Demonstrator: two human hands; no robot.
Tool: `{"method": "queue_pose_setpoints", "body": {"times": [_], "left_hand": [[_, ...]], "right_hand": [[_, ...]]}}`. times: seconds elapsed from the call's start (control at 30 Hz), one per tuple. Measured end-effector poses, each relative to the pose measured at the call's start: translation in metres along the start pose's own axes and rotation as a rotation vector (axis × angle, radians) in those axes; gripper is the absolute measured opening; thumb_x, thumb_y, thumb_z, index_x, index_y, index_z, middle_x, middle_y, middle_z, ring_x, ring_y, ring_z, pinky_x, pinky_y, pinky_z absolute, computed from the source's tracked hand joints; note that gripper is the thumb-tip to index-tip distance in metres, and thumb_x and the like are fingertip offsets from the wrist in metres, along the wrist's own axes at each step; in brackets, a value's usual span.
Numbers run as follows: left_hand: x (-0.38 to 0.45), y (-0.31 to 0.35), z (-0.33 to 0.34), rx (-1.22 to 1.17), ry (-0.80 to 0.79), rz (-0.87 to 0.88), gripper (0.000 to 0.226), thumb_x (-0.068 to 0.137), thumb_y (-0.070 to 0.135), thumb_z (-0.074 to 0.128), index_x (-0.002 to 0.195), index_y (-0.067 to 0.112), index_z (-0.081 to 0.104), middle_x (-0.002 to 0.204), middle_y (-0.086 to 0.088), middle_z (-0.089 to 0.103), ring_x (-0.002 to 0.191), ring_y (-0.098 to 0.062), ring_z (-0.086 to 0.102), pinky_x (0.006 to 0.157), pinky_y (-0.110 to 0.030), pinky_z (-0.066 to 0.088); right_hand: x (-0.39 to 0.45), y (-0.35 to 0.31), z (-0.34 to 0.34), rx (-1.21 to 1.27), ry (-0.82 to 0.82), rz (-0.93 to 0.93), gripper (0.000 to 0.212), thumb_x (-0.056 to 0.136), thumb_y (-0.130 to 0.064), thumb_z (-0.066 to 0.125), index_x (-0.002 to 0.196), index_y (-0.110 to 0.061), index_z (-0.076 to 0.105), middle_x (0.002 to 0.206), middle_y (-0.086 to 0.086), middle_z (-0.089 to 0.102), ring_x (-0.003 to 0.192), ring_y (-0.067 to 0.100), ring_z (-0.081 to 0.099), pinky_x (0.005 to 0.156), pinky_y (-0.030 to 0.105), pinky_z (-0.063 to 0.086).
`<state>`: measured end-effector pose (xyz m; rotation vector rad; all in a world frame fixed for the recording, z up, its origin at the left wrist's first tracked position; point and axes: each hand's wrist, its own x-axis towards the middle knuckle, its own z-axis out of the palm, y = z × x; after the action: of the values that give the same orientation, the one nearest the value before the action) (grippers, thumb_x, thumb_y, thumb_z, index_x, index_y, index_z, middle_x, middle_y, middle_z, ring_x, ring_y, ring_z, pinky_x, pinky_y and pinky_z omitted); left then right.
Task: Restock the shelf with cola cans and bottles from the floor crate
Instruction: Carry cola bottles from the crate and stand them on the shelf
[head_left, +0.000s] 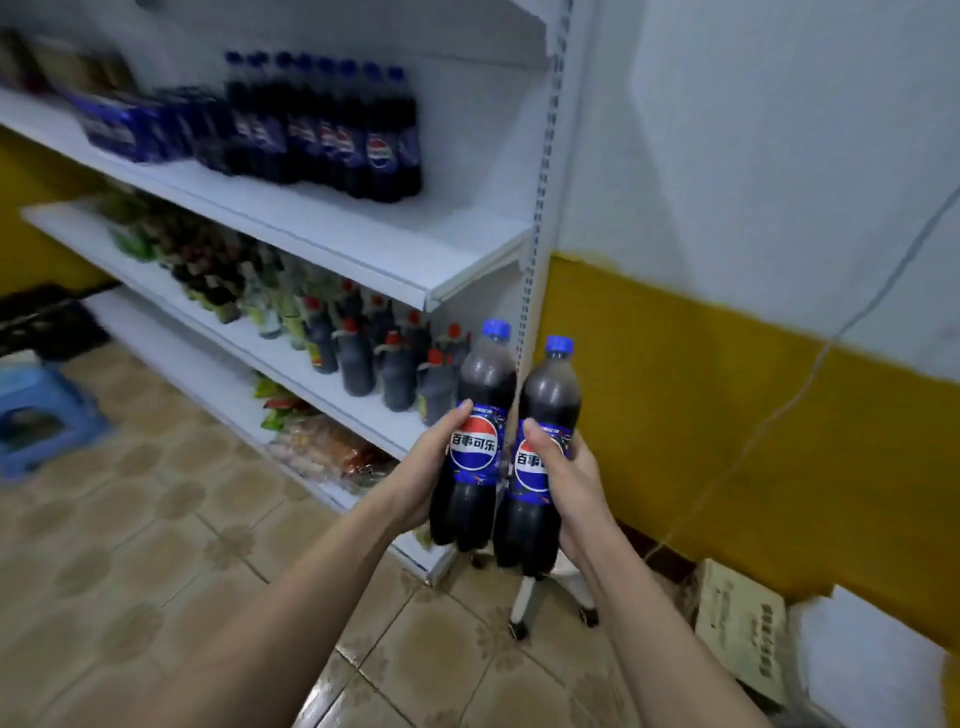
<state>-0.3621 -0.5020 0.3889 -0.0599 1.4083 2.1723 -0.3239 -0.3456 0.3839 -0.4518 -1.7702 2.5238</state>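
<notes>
My left hand (423, 478) grips one cola bottle (475, 410) with a blue cap and blue label, held upright. My right hand (566, 478) grips a second cola bottle (545, 410) of the same kind right beside it; the two bottles almost touch. Both are held in front of the right end of the white shelf unit. On the upper shelf (363, 234) stands a row of several cola bottles (343, 124), with blue cola cans (135, 127) to their left. The right end of that shelf board is bare. No crate is clearly in view.
The middle shelf (291, 364) carries dark sauce bottles with red caps (358, 358) and green bottles. Snack bags (317, 441) lie on the bottom shelf. A blue stool (41, 410) stands at left, a cardboard box (743, 634) leans against the yellow-and-white wall, and a white chair base (545, 592) stands on the tiled floor.
</notes>
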Motion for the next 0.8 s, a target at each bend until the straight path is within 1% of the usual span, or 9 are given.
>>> {"method": "queue_pose_setpoints", "body": {"times": [0.1, 0.13, 0.23, 0.3, 0.43, 0.5, 0.6, 0.67, 0.8], "left_hand": [[-0.024, 0.020, -0.016, -0.019, 0.095, 0.085, 0.054, 0.092, 0.047, 0.055, 0.122, 0.003, 0.066, 0.123, -0.029, 0.064, 0.107, -0.036, 0.061, 0.104, -0.048, 0.047], [-0.030, 0.028, -0.021, -0.023, 0.130, 0.118, 0.054, 0.091, 0.048, 0.056, 0.121, 0.003, 0.066, 0.117, -0.029, 0.066, 0.101, -0.035, 0.063, 0.098, -0.046, 0.051], [-0.047, 0.055, -0.035, -0.016, 0.171, 0.224, 0.046, 0.096, 0.045, 0.050, 0.109, 0.004, 0.067, 0.087, -0.016, 0.070, 0.069, -0.024, 0.068, 0.064, -0.031, 0.059], [-0.055, 0.073, -0.047, -0.020, 0.186, 0.283, 0.045, 0.096, 0.045, 0.048, 0.105, 0.006, 0.068, 0.080, -0.013, 0.071, 0.064, -0.022, 0.067, 0.059, -0.029, 0.057], [-0.066, 0.115, -0.077, -0.061, 0.215, 0.397, 0.048, 0.093, 0.048, 0.052, 0.107, 0.006, 0.071, 0.094, -0.017, 0.072, 0.073, -0.024, 0.069, 0.066, -0.032, 0.058], [-0.069, 0.134, -0.095, -0.051, 0.226, 0.440, 0.051, 0.090, 0.050, 0.056, 0.113, 0.006, 0.069, 0.101, -0.019, 0.069, 0.079, -0.026, 0.067, 0.071, -0.034, 0.058], [-0.069, 0.162, -0.126, -0.034, 0.228, 0.469, 0.048, 0.091, 0.051, 0.056, 0.107, 0.008, 0.072, 0.097, -0.018, 0.068, 0.079, -0.027, 0.065, 0.074, -0.036, 0.055], [-0.066, 0.181, -0.150, -0.035, 0.219, 0.482, 0.048, 0.091, 0.052, 0.058, 0.105, 0.009, 0.074, 0.100, -0.019, 0.067, 0.083, -0.028, 0.065, 0.080, -0.039, 0.054], [-0.062, 0.225, -0.202, -0.025, 0.230, 0.504, 0.050, 0.088, 0.051, 0.059, 0.104, 0.005, 0.068, 0.087, -0.015, 0.067, 0.071, -0.024, 0.065, 0.069, -0.034, 0.056]], "right_hand": [[0.004, -0.014, 0.030, -0.086, -0.123, -0.063, 0.033, 0.084, -0.022, 0.077, 0.113, -0.017, 0.064, 0.101, 0.012, 0.076, 0.083, 0.025, 0.073, 0.077, 0.041, 0.058], [0.005, -0.020, 0.041, -0.098, -0.159, -0.082, 0.029, 0.085, -0.019, 0.076, 0.111, -0.017, 0.064, 0.100, 0.011, 0.076, 0.082, 0.024, 0.073, 0.076, 0.040, 0.058], [0.005, -0.038, 0.072, -0.135, -0.250, -0.133, 0.026, 0.086, -0.018, 0.076, 0.109, -0.021, 0.066, 0.102, 0.009, 0.077, 0.088, 0.024, 0.074, 0.079, 0.040, 0.059], [0.005, -0.048, 0.094, -0.170, -0.295, -0.166, 0.029, 0.085, -0.020, 0.077, 0.111, -0.022, 0.066, 0.103, 0.007, 0.077, 0.094, 0.027, 0.073, 0.085, 0.044, 0.059], [0.011, -0.061, 0.141, -0.197, -0.349, -0.203, 0.028, 0.085, -0.020, 0.077, 0.111, -0.020, 0.066, 0.102, 0.007, 0.077, 0.096, 0.030, 0.072, 0.087, 0.047, 0.058], [0.016, -0.063, 0.166, -0.205, -0.367, -0.231, 0.027, 0.085, -0.018, 0.077, 0.110, -0.018, 0.067, 0.099, 0.006, 0.077, 0.092, 0.028, 0.073, 0.081, 0.042, 0.060], [0.027, -0.064, 0.209, -0.198, -0.401, -0.251, 0.024, 0.086, -0.016, 0.076, 0.108, -0.017, 0.066, 0.090, 0.005, 0.077, 0.076, 0.021, 0.072, 0.064, 0.031, 0.059], [0.035, -0.062, 0.240, -0.196, -0.422, -0.270, 0.026, 0.086, -0.018, 0.075, 0.110, -0.018, 0.065, 0.093, 0.004, 0.077, 0.079, 0.020, 0.073, 0.065, 0.029, 0.059], [0.057, -0.055, 0.305, -0.161, -0.437, -0.286, 0.027, 0.086, -0.021, 0.076, 0.111, -0.017, 0.065, 0.097, 0.008, 0.076, 0.079, 0.020, 0.074, 0.061, 0.029, 0.058]]}}
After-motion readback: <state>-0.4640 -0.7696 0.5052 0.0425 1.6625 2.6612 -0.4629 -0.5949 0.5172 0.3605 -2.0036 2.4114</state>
